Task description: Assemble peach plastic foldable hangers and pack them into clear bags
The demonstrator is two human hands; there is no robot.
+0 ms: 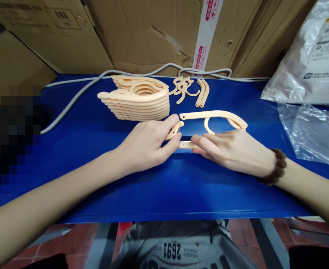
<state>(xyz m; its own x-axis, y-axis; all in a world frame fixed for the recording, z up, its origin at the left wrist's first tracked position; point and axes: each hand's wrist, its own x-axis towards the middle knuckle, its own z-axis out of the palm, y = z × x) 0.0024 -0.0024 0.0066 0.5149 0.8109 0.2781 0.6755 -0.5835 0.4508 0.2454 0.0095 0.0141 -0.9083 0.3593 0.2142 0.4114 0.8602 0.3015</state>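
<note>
One small cream piece (174, 131) with holes is pinched between thumb and fingers of the left hand (149, 144) in the head view, while the right hand (233, 149) has its fingertips closed on a light strip (184, 144). If the left pinch loosened or pressed off-centre, the small piece could twist or slip out; a sideways sweep of the right hand could knock the curved arm (213, 114).

The strip's bare part shows between the hands, just below the small piece; whether its left end touches the left thumb, I cannot tell. The curved arm lies just beyond the right hand, which hides part of it. Behind the left hand, the stack (136, 106) stands on the blue bench (153, 190).
</note>
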